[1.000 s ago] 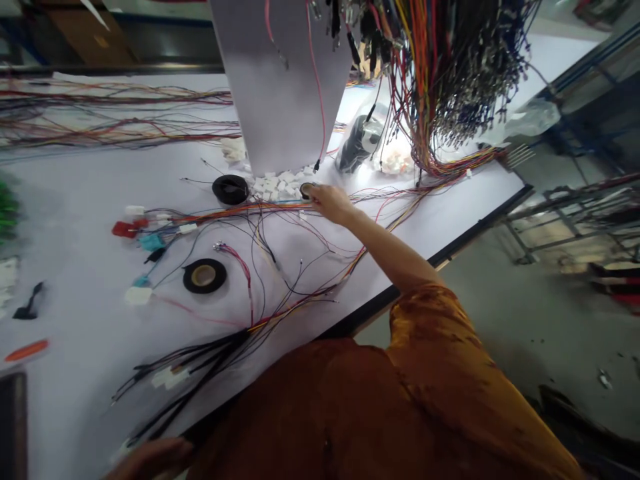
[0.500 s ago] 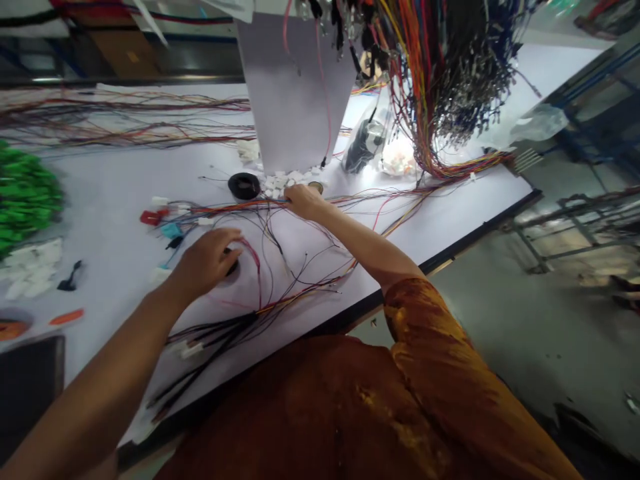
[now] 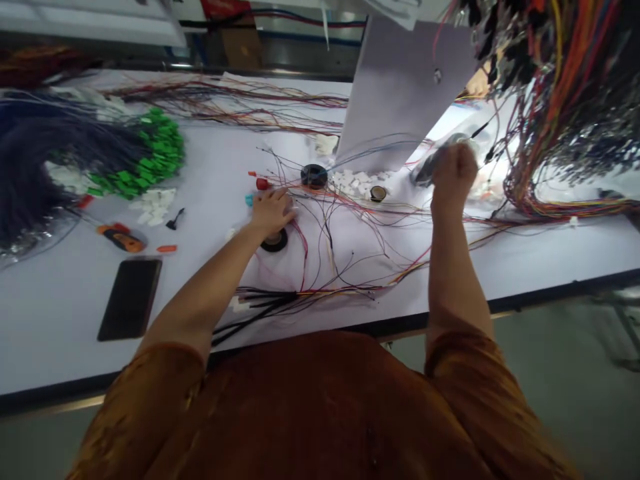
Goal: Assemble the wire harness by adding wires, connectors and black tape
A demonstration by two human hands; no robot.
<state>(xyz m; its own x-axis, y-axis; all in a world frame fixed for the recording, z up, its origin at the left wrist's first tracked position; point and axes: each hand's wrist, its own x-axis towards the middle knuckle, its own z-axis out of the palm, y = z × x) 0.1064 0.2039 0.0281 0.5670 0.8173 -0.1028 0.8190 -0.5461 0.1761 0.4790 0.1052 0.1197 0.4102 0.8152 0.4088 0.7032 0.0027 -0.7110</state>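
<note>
My left hand (image 3: 270, 215) is curled over the near end of a bundle of thin coloured wires (image 3: 345, 198), thumb apart from the fingers. A red connector (image 3: 261, 184) and a light-blue connector (image 3: 249, 199) show beside its fingers. Just below it lies a black tape roll (image 3: 275, 241), partly covered by the hand. My right hand (image 3: 454, 175) is a closed fist, raised in front of a clear bag with dark contents (image 3: 425, 170); what it holds is hidden. Thin blue wires (image 3: 375, 152), blurred, arc between the two hands.
Another black roll (image 3: 314, 175), white connectors (image 3: 356, 183) and a small brown roll (image 3: 379, 193) lie mid-table. Green connectors (image 3: 159, 150), a screwdriver (image 3: 123, 239) and a phone (image 3: 131, 298) are at left. Hanging wires (image 3: 560, 100) crowd the upper right; a black-sleeved harness (image 3: 270, 300) lies near the front edge.
The view has swung left. My right hand has left the white connectors and moved right to the clear bag. My left hand has moved up from the tape roll onto the wire bundle.
</note>
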